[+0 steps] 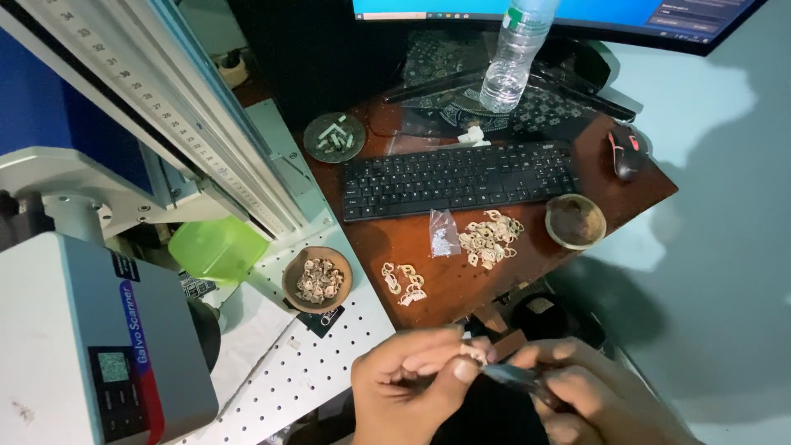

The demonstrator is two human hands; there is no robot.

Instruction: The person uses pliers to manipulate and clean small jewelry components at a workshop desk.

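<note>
Low in the view, my left hand [412,383] pinches a small pale carved piece [474,353] between thumb and fingers. My right hand [589,395] grips a dark slender tool [511,377] whose tip meets that piece. Both hands hover in front of the brown desk's [461,280] near corner. On the desk lie a heap of similar pale pieces [490,239], a smaller cluster [401,283] and a little clear bag [445,235]. A brown bowl [317,280] filled with such pieces rests on the white perforated plate [305,371].
A large white machine [91,346] with a slanted rail and a green shield [216,247] fills the left. Behind are a black keyboard [457,177], a mouse [624,152], a plastic bottle [512,58], a monitor, a round ashtray [334,137] and an empty brown bowl [575,221].
</note>
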